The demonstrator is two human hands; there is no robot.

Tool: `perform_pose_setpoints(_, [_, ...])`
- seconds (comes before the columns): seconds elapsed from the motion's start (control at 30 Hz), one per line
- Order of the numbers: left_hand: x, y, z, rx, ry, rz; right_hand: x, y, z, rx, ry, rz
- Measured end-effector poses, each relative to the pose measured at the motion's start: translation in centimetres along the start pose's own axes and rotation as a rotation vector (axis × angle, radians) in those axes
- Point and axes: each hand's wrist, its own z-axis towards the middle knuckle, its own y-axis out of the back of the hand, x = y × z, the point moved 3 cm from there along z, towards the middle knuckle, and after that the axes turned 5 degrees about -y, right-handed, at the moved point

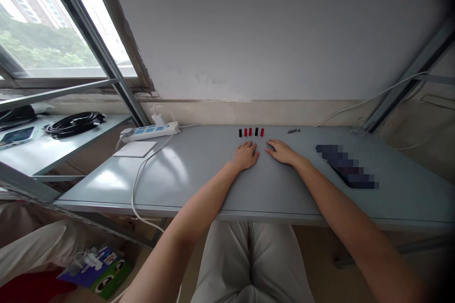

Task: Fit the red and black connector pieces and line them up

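My left hand (245, 155) lies palm down on the grey table (199, 175), fingers spread and holding nothing. To its right, my right hand (281, 151) also rests flat with its fingers apart. Just beyond the hands is a row of several small cylinders, some black (240, 132) and some red (262, 132); their exact kind is too small to make out. The left fingertips are close to the row without covering it. Farther right sits a little cluster of small dark metallic pieces (293, 131), beyond my right hand.
A white power strip (151, 131) with plugs and a trailing cable stands at the back left, by a flat white panel (135, 149). A dark blurred-out flat object (350, 168) lies on the right. Metal frame posts rise at both sides. Coiled black cable (75, 124) occupies the neighbouring table.
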Motion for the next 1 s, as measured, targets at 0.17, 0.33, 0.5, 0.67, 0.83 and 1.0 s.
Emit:
perform_pose_setpoints(0.17, [-0.1,0.1,-0.1,0.002,0.002,-0.004,0.0,0.0,0.0,0.002,0.009,0.003])
perform_pose_setpoints(0.33, [-0.1,0.2,-0.1,0.002,0.009,-0.006,-0.1,-0.1,0.0,-0.002,0.005,0.0])
perform_pose_setpoints(0.5, [-0.1,0.2,-0.1,-0.004,0.005,-0.004,0.0,-0.1,0.0,-0.007,0.004,0.009])
perform_pose_setpoints(0.67, [-0.1,0.1,-0.1,0.005,0.008,-0.003,0.0,-0.1,-0.1,-0.016,-0.009,0.029])
perform_pose_setpoints(0.83, [-0.1,0.2,-0.1,0.011,0.006,-0.005,-0.1,0.6,0.5,-0.07,-0.112,0.149])
perform_pose_setpoints(1.0, [0.0,0.1,-0.1,0.006,0.006,-0.001,-0.3,1.7,2.0,-0.179,-0.269,0.231])
